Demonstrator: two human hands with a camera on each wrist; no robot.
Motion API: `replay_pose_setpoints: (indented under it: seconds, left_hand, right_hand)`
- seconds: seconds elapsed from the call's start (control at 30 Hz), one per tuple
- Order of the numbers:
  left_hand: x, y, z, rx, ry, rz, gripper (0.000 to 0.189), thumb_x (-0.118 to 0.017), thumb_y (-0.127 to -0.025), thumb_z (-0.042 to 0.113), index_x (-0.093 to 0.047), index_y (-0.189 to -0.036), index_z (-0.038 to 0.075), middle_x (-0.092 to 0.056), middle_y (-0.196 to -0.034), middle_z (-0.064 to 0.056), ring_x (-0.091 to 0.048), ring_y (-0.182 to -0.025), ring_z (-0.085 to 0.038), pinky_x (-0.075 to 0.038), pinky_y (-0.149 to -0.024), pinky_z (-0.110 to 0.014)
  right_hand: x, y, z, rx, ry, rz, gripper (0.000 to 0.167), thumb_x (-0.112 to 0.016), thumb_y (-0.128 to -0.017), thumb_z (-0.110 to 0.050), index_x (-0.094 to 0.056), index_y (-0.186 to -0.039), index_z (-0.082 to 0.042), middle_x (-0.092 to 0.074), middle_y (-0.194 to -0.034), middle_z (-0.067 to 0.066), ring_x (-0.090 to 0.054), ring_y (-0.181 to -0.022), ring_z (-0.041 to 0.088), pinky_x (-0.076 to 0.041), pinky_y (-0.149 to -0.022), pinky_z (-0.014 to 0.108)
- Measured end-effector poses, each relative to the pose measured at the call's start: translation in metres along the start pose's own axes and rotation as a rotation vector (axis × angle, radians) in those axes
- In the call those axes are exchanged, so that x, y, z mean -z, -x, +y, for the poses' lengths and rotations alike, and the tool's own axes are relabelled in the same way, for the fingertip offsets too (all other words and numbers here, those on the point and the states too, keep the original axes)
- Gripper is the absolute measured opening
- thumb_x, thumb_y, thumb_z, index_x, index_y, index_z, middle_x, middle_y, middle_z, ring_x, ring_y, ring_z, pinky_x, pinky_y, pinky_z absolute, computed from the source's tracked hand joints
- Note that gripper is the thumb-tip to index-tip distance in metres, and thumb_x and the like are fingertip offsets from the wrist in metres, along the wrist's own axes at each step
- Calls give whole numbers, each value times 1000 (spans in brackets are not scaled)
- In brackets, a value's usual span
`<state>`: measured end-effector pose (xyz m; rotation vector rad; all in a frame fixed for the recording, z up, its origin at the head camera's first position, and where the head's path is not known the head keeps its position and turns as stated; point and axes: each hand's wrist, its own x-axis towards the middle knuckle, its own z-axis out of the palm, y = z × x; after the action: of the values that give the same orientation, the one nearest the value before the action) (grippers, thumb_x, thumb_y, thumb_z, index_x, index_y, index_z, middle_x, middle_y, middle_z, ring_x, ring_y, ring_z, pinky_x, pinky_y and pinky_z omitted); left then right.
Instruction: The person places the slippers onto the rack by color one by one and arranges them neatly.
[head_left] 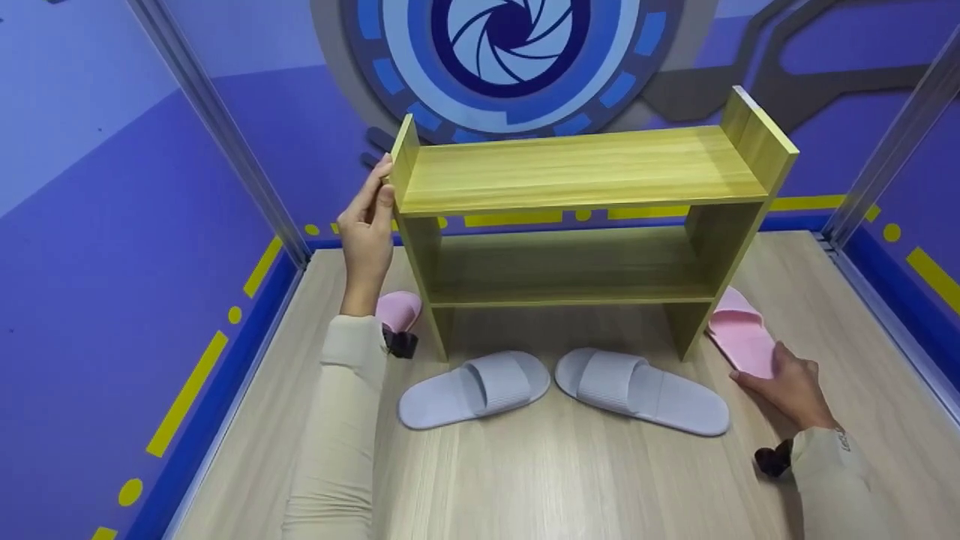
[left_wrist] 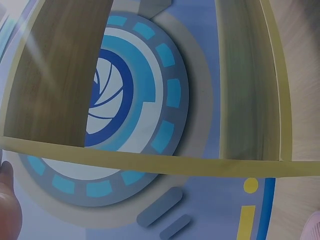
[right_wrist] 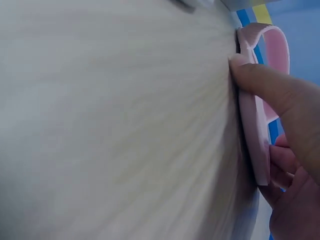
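A yellow wood-grain shelf [head_left: 570, 169] with two boards stands upright on the floor. My left hand [head_left: 367, 232] touches the outer face of its left side panel. In the left wrist view the thumb [left_wrist: 9, 202] shows just outside the panel's edge; the other fingers are out of sight there. At the right, my right hand [head_left: 799, 386] grips the heel end of a pink slipper [head_left: 739, 326]. Its thumb [right_wrist: 265, 82] lies along one edge of the sole, and fingers show at the other edge. Another pink slipper [head_left: 399, 309] sits left of the shelf, partly hidden by my left arm.
Two grey slippers, a left one [head_left: 480, 390] and a right one [head_left: 645, 394], lie toe to toe before the shelf. The wood-grain floor [head_left: 555, 487] is bounded by a blue patterned back wall [head_left: 270, 135] and side walls with metal corner posts [head_left: 225, 135].
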<state>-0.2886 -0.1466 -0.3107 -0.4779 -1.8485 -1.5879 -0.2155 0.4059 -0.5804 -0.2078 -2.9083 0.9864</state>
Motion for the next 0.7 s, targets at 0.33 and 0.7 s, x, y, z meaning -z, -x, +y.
replay_pose_setpoints:
  seconds: [0.33, 0.7]
  left_hand:
    - [-1, -1, 0, 2, 9, -1, 37, -50, -98, 7, -54, -134, -1, -52, -142, -13, -47, -134, -18, -43, -106, -30]
    - [0, 0, -2, -3, 21, -4, 37, -50, -98, 7, -54, -134, -1, -52, -141, -13, -47, -134, -18, -43, -106, -29]
  right_hand:
    - [2, 5, 4, -57, -50, 41, 99, -76, -80, -37, -23, -141, 20, -29, -139, 45, -26, -119, 58, -29, -99, 65]
    - [13, 12, 12, -182, -123, -2, 108, -75, -80, -44, -11, -148, 11, -16, -148, 40, -17, -137, 56, -19, -111, 64]
